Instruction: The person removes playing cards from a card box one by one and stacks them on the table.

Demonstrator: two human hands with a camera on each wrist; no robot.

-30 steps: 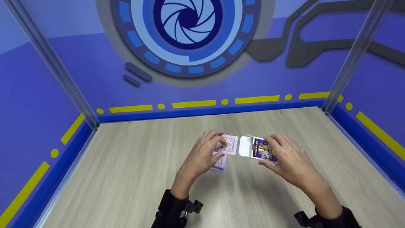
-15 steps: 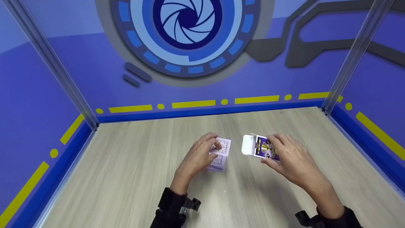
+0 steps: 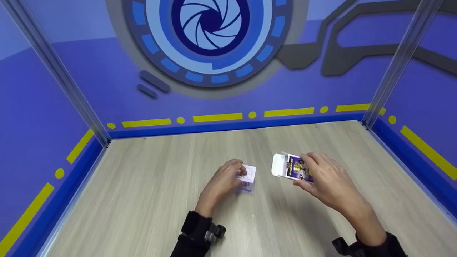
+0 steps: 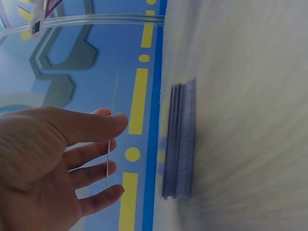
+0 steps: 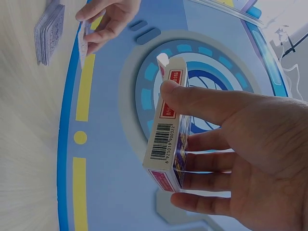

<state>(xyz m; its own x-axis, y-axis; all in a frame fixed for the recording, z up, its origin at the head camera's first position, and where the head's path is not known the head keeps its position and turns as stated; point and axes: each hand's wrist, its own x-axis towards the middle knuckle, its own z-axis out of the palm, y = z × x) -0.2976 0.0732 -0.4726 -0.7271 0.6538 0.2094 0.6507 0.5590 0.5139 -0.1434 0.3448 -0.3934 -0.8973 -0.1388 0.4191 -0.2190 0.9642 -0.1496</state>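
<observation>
My left hand (image 3: 222, 182) pinches a thin playing card (image 3: 251, 172) between thumb and fingers. In the left wrist view the card is edge-on, a fine line across the fingers. Below it a deck of playing cards (image 4: 182, 139) lies on the table, its layers slightly uneven; the hand and card partly cover this deck in the head view. My right hand (image 3: 326, 180) grips a card box (image 3: 297, 167), purple and yellow on its face, above the table. The box's white flap (image 3: 278, 165) hangs open toward the left hand. A barcode shows on its side in the right wrist view.
The pale wood-grain table (image 3: 160, 200) is bounded by a blue printed back wall (image 3: 217, 101) and side walls (image 3: 46, 142). Metal posts (image 3: 391, 67) stand at the corners. Each wrist wears a black strap with a camera (image 3: 217, 230).
My left hand has drawn the card leftward from beside the box's flap and lowered it over the deck. The right hand with the box has barely moved.
</observation>
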